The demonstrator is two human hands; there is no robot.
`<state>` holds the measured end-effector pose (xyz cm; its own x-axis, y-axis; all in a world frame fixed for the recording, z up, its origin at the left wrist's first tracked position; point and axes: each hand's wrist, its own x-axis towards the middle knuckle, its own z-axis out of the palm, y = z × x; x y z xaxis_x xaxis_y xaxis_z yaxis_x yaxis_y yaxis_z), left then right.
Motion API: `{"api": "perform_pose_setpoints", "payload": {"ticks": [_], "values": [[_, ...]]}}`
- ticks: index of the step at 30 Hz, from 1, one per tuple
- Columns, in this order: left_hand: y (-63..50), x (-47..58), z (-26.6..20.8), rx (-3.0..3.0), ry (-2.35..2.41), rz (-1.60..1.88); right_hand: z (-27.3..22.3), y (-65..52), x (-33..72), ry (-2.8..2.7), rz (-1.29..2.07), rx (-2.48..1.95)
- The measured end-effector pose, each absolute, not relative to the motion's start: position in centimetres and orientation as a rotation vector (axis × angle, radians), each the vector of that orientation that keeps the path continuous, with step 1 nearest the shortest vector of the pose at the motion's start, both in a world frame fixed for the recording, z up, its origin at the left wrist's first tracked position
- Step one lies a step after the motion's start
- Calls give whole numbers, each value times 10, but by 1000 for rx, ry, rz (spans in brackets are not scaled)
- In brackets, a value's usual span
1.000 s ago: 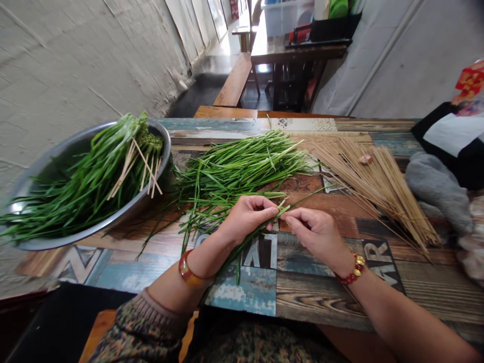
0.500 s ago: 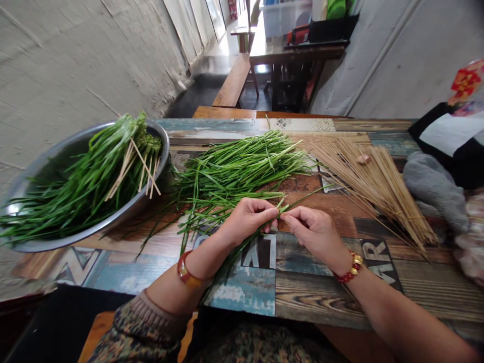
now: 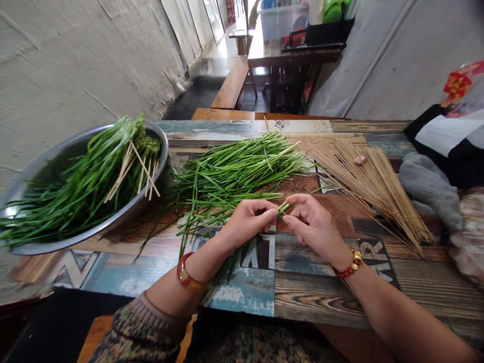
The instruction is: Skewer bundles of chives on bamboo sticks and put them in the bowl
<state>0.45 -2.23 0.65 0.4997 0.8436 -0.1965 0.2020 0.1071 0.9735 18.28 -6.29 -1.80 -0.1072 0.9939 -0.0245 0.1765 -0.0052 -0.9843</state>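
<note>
Greens (image 3: 283,206) toward surface's (image 3: 321,297) near edge | left hand (image 3: 254,217) clamped on them | right hand (image 3: 315,222) thumb-index apart, grip unclear | likely skewering; next needs steadying

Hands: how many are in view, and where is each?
2. The left hand pinches green stalks on the near side of the pile; the right hand is right of it, at the stalks' ends.

Two hands (image 3: 251,218), one basin (image 3: 113,220), many stalks (image 3: 245,165), dozens of skewers (image 3: 395,189)
</note>
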Motion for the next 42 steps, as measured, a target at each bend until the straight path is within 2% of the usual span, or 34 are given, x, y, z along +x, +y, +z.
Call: {"api": "perform_pose_setpoints", "payload": {"ticks": [7,22,27,30,34,37,42], "values": [[-21,3,2,1161,920,634,-14,-66,179,-1480,1219,-1239],[-25,6,0,1087,864,578,-17,-68,175,-1518,1146,-1291],[-23,4,10,1260,915,566,-19,-66,180,-1443,1313,-1254],[-18,-2,14,1358,1027,695,-20,-64,185,-1424,1387,-1253],[-8,-10,8,1425,1155,931,-20,-64,186,-1545,1326,-1326],[-1,-13,0,1702,1203,1016,-19,-64,185,-1626,1251,-1377],[2,-15,-8,2254,1104,845,-16,-66,188,-1638,1296,-1374]]}}
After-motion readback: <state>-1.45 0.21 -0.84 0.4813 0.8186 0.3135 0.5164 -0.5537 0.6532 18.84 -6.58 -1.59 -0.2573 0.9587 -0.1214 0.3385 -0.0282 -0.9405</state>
